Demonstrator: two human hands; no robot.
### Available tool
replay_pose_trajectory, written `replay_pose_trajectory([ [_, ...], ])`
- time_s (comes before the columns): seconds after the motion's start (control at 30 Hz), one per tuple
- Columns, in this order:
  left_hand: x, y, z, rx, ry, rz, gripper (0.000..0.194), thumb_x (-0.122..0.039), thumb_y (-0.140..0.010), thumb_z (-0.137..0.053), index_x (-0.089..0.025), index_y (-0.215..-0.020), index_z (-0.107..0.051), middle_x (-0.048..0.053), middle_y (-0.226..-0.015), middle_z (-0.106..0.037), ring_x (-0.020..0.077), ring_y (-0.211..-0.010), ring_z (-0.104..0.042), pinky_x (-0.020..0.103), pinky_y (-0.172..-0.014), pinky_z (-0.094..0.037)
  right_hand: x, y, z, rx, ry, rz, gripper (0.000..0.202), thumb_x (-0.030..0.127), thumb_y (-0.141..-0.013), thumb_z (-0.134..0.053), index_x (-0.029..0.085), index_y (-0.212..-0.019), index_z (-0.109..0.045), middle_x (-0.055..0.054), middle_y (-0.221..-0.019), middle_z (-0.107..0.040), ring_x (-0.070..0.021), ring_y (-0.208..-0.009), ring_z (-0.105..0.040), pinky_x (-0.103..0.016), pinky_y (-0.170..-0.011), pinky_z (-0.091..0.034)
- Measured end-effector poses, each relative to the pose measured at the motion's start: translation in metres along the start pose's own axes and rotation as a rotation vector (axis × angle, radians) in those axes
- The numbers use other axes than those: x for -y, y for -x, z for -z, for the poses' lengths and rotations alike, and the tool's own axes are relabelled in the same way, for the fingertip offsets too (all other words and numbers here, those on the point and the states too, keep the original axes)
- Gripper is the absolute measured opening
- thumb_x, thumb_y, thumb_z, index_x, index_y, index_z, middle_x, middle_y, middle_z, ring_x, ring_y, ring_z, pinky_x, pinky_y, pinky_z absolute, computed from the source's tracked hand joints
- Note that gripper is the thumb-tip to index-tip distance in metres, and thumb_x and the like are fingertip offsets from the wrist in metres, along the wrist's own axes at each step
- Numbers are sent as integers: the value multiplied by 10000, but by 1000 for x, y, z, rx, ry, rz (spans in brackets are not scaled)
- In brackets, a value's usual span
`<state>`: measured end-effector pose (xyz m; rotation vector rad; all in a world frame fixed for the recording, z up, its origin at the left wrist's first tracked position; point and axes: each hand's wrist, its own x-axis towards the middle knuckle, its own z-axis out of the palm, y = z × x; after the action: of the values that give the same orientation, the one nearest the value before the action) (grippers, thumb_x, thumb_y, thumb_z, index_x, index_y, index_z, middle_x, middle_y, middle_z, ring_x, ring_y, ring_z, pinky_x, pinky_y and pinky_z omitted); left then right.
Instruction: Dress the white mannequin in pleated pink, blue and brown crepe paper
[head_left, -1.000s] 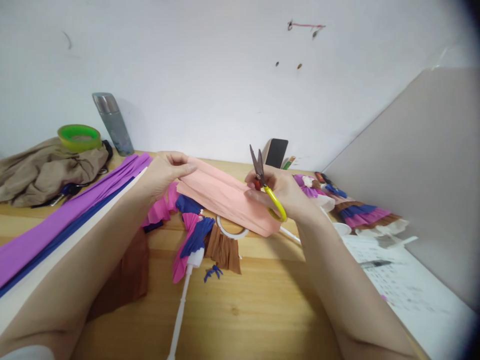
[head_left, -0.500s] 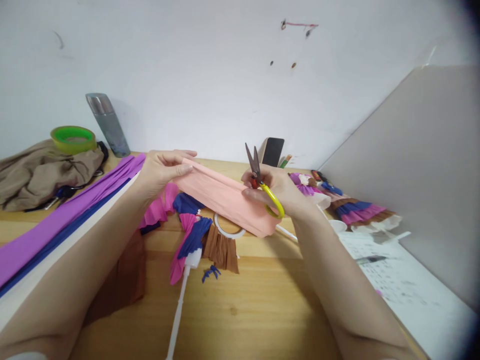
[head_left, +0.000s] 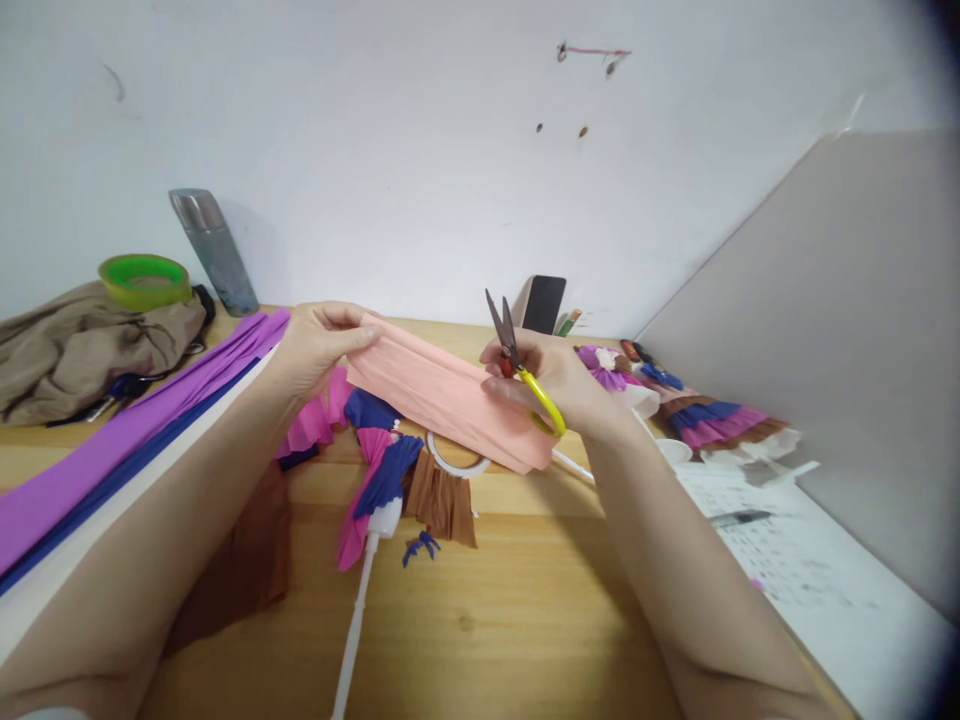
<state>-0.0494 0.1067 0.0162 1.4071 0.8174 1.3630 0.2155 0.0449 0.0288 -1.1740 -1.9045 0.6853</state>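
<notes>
A peach strip of fabric (head_left: pixel 442 390) is stretched between my two hands above the table. My left hand (head_left: pixel 326 335) pinches its upper left end between thumb and fingers. My right hand (head_left: pixel 544 370) grips the strip farther right and also carries a pair of scissors (head_left: pixel 544 400) with a yellow handle. The blades are slightly apart and point up and away from the fabric. Beneath the strip lie a pink and blue piece of fabric (head_left: pixel 390 470), a pleated brown piece (head_left: pixel 442 500) and a white ring (head_left: pixel 457 468), partly covered.
Purple fabric (head_left: pixel 150 420) and a brown piece (head_left: pixel 247 560) lie at the left. Behind stand a flask (head_left: pixel 217 255), a green tape roll (head_left: pixel 142 282) and a phone (head_left: pixel 545 303). A white stick (head_left: pixel 356 620) points towards me. Ruffled fabric (head_left: pixel 720 420) and a written sheet (head_left: pixel 795 560) lie right.
The fingers of my left hand have curled in closer on the strip's end. The strip has tilted slightly, showing more of its face. My right hand and the scissors have barely moved.
</notes>
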Motion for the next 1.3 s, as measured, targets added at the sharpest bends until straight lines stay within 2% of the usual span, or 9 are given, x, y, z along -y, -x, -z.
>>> replay_pose_trajectory([
  [0.27,-2,0,-3,-20,54,44,166,-209,-518,-854,-136,-594,-725,-3,-561,-665,89,-510,-561,209,-539,-454,-5,0,0,41,11,13,122,183,-685,-642,161,-791,-587,22,-699,-525,-123,-645,-475,-264,-605,-369],
  [0.63,-2,5,-10,-15,11,20,109,-204,-573,-827,-156,-613,-738,-3,-587,-688,95,-528,-577,209,-559,-473,1,-2,-8,-14,-23,-8,248,265,-633,-785,160,-768,-607,4,-704,-586,-145,-656,-553,-270,-616,-419],
  [0.9,-2,7,-11,14,-33,15,109,-211,-600,-818,-150,-642,-738,-9,-600,-678,92,-532,-567,212,-561,-464,4,-1,-16,-14,85,43,149,200,-671,-680,176,-730,-546,18,-687,-561,-127,-630,-522,-271,-621,-409],
  [1.07,-2,6,-10,27,-26,16,82,-195,-618,-805,-153,-646,-740,-16,-597,-679,81,-525,-564,198,-550,-460,1,0,-18,-19,165,34,94,186,-686,-611,171,-769,-567,3,-712,-575,-138,-642,-524,-280,-617,-404],
  [1.3,2,4,-7,58,-25,36,141,-219,-607,-803,-142,-657,-696,-9,-605,-661,97,-527,-563,222,-551,-454,2,0,-18,-34,199,30,75,164,-695,-560,172,-767,-574,3,-689,-560,-140,-636,-507,-282,-617,-391],
])
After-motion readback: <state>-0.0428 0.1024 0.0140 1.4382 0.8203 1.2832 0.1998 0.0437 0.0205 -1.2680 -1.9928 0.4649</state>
